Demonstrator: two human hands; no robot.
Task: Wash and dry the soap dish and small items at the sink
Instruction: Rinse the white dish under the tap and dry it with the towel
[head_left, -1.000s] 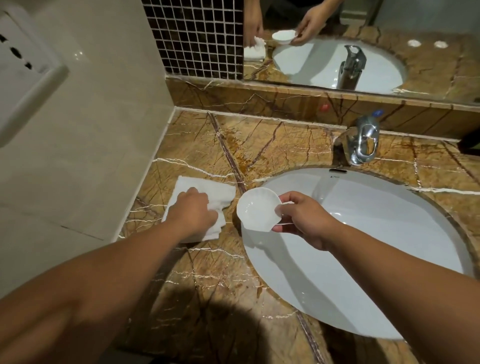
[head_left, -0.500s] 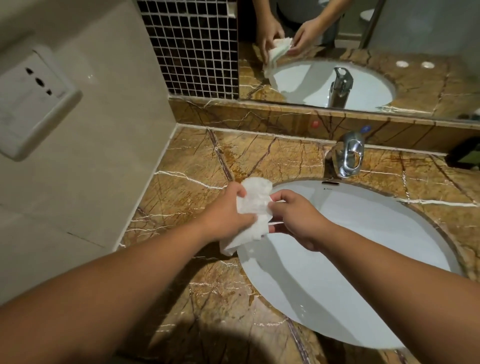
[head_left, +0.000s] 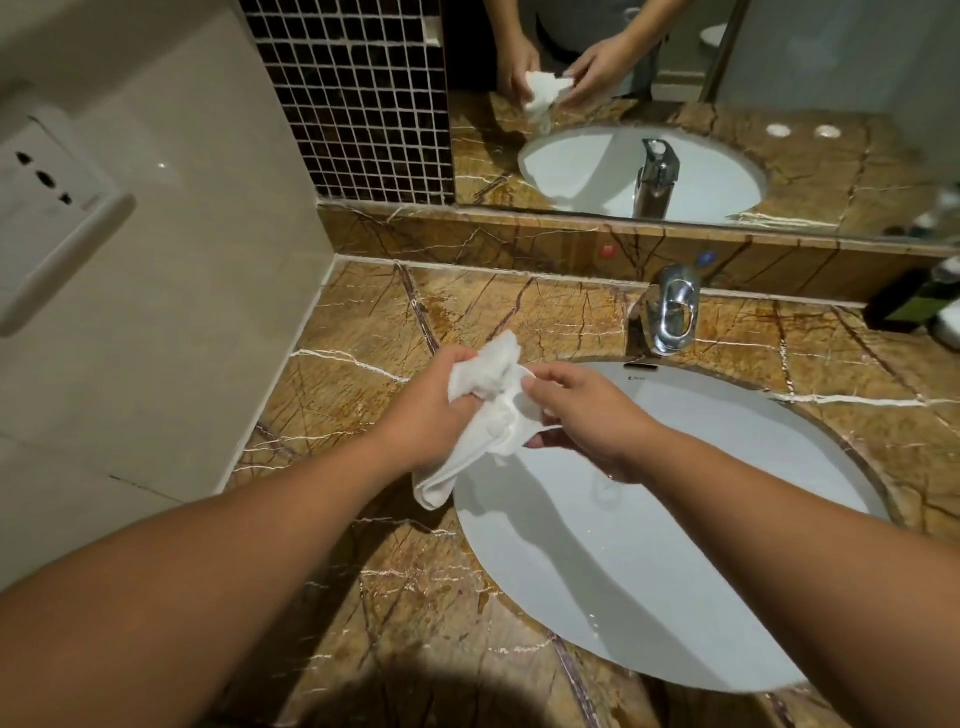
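My left hand (head_left: 426, 410) grips a white cloth (head_left: 483, 384), bunched and pressed against the small white soap dish (head_left: 537, 415). The cloth hides most of the dish; only a sliver of its rim shows near my right fingers. My right hand (head_left: 587, 415) holds the dish from the right side. Both hands hover over the left rim of the white oval sink (head_left: 675, 545). A loose end of the cloth hangs down toward the counter.
A chrome faucet (head_left: 670, 312) stands behind the sink on the brown marble counter (head_left: 363, 338). Dark bottles (head_left: 919, 301) sit at the far right. A mirror (head_left: 675, 104) runs along the back, and a wall socket (head_left: 47, 208) is on the left wall.
My left hand lifted the cloth off the counter and brought it onto the dish held in my right hand. The cloth now wraps the dish more tightly.
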